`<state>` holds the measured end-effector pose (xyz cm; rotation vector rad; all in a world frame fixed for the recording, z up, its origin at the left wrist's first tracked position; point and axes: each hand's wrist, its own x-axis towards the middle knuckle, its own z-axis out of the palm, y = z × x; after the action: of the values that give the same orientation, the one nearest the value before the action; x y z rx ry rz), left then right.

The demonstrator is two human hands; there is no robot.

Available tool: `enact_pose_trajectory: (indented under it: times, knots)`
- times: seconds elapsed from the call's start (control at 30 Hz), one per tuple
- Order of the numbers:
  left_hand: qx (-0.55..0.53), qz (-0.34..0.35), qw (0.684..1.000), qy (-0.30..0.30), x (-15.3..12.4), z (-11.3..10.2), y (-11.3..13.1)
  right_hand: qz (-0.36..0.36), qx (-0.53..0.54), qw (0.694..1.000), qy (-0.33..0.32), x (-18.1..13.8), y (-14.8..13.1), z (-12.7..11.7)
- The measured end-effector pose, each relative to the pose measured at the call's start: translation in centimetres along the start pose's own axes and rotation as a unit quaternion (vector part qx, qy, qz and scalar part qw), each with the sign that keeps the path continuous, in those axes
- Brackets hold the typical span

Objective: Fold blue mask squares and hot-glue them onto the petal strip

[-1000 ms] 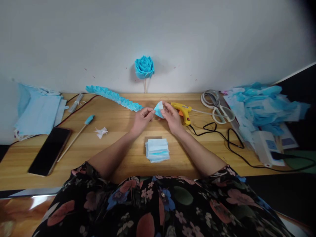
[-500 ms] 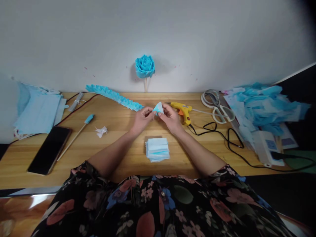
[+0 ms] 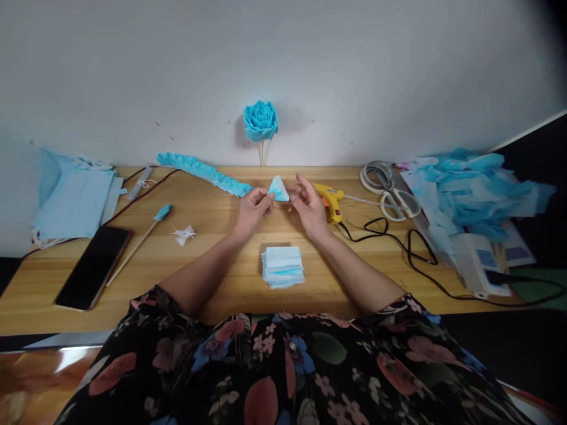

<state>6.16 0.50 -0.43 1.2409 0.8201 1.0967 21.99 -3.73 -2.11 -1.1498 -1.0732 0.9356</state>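
My left hand [image 3: 255, 208] pinches a folded triangle of mask fabric [image 3: 279, 189], pale blue and white with its point up, by its left edge. At its right corner is my right hand [image 3: 309, 203], fingers apart and thumb close to the fabric; I cannot tell whether the thumb touches it. Nearer to me lies a stack of cut mask fabric pieces [image 3: 282, 267]. A pleated blue strip [image 3: 201, 171] runs from the back left to my left hand. Just beyond my right hand lies a yellow glue gun [image 3: 333, 200], partly covered by the hand.
A blue fabric rose [image 3: 260, 121] on sticks stands against the wall. To the left are face masks [image 3: 73, 200], a phone [image 3: 93, 268], a blue-tipped stick [image 3: 137, 248] and a white scrap [image 3: 183, 235]. Scissors [image 3: 401, 205], tape [image 3: 376, 177], blue fabric scraps [image 3: 469, 189] and a cord lie right.
My right hand has loosened its hold and drawn slightly right, its fingers spreading. The triangle has shifted a little left and shows more of its face, with my left hand pinching it.
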Motion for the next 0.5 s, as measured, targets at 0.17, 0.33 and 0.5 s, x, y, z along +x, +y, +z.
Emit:
enact_pose_trajectory:
  times: [0.17, 0.33, 0.5]
  knots:
    - [-0.009, 0.005, 1.0, -0.005, 0.03, -0.11, -0.1, 0.021, 0.004, 1.0, -0.001, -0.32, -0.31, 0.07]
    - [-0.002, 0.011, 1.0, 0.001, 0.19, -0.21, -0.54, 0.023, -0.013, 0.999, -0.037, -0.28, -0.05, 0.28]
    - [0.001, 0.001, 1.0, 0.009, 0.44, -0.19, -0.71, 0.0, -0.044, 0.997, -0.069, -0.01, 0.37, 0.53]
